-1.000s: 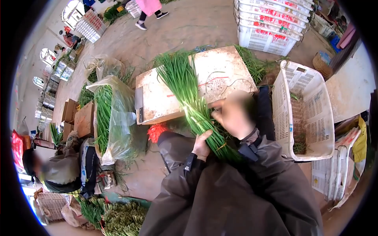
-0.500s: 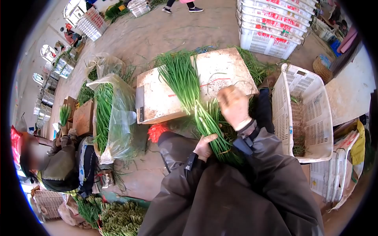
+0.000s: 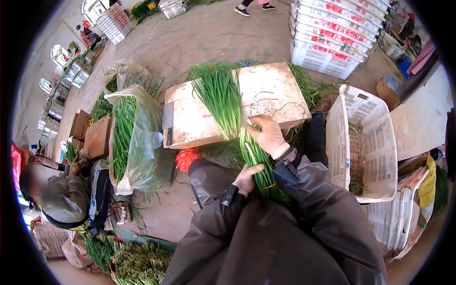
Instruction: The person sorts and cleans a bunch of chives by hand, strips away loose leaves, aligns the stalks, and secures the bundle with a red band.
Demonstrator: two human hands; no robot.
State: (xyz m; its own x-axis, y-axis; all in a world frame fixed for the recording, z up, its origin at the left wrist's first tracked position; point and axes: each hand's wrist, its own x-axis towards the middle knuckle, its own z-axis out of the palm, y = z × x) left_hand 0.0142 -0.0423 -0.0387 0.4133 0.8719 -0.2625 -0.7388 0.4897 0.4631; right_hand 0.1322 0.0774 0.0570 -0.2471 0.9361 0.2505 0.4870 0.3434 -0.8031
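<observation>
My left hand is wrapped round a bundle of garlic chives above my lap, the pale stem ends pointing away from me and the leaves toward me. A thin tie seems to cross its lower part. At the top of the bundle, my gloved right hand has its fingers curled against the stem ends; the exact grip is partly hidden. Just beyond lies a loose heap of garlic chives on a dirty pale board, its stem ends close to my right hand.
A flat blade with a dark handle rests at the board's left edge. A plastic bag of greens stands left, near a seated co-worker holding greens. To the right is a white crate; stacked crates stand behind.
My right hand has come down and left from above the board's front edge to the bundle's stem ends. The left hand keeps its hold, and the walking person has moved right.
</observation>
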